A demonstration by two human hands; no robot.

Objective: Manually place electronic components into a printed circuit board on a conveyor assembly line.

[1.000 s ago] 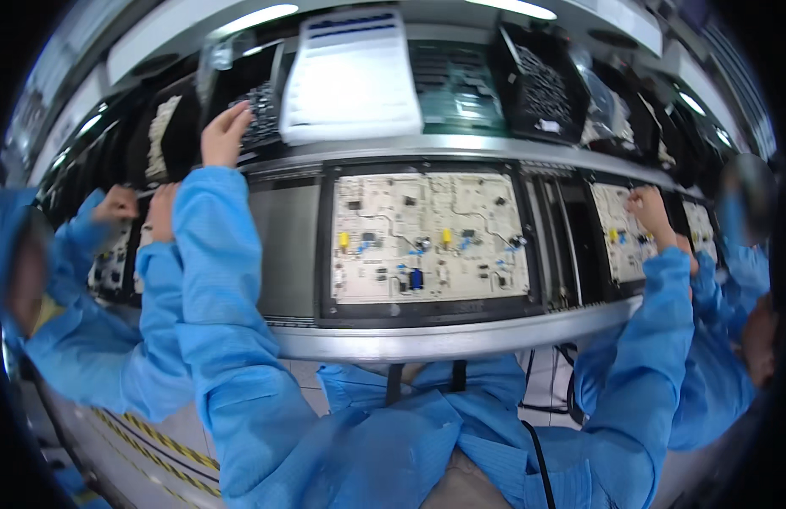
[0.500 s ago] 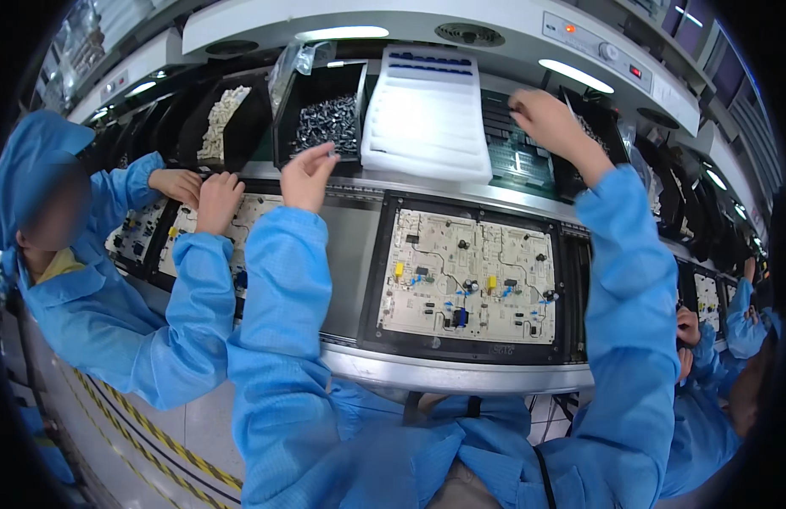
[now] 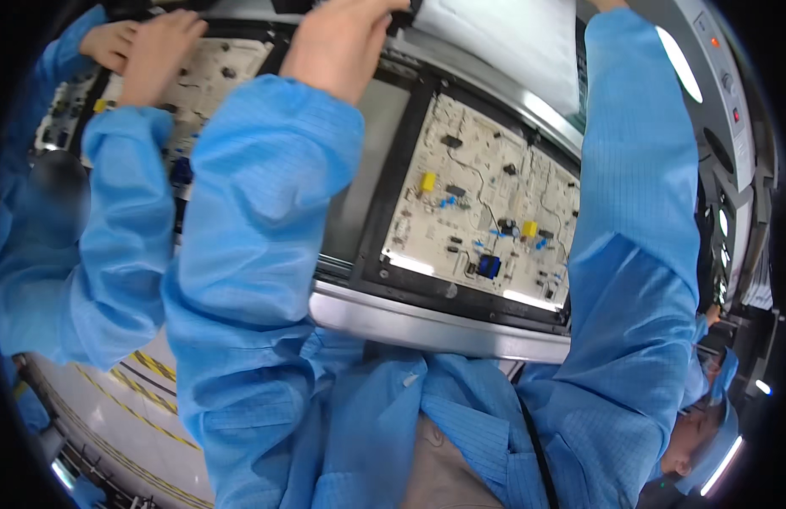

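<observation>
My left hand (image 3: 340, 47) is raised at the top edge, beside the corner of a black bin (image 3: 402, 17). Its fingers are bent together, slightly blurred and partly cut off, so whatever they pinch cannot be made out. Only a sliver of my right hand (image 3: 609, 3) shows at the top edge, its fingers out of the picture. Between my forearms a pale circuit board (image 3: 482, 182) lies in a black frame (image 3: 407, 284). Yellow blocks, a blue block (image 3: 489, 267) and small black parts stand on the board. My right sleeve covers its right edge.
At the left, a co-worker's hands (image 3: 155, 55) are over another framed board (image 3: 232, 64). White sheet-like material (image 3: 503, 42) lies behind my board. A metal rail (image 3: 427, 327) runs along the front. A control panel (image 3: 724, 76) is at the upper right.
The view has tilted down and turned, so the bins and right hand have mostly left the top. The left hand now shows larger, beside the black bin's corner.
</observation>
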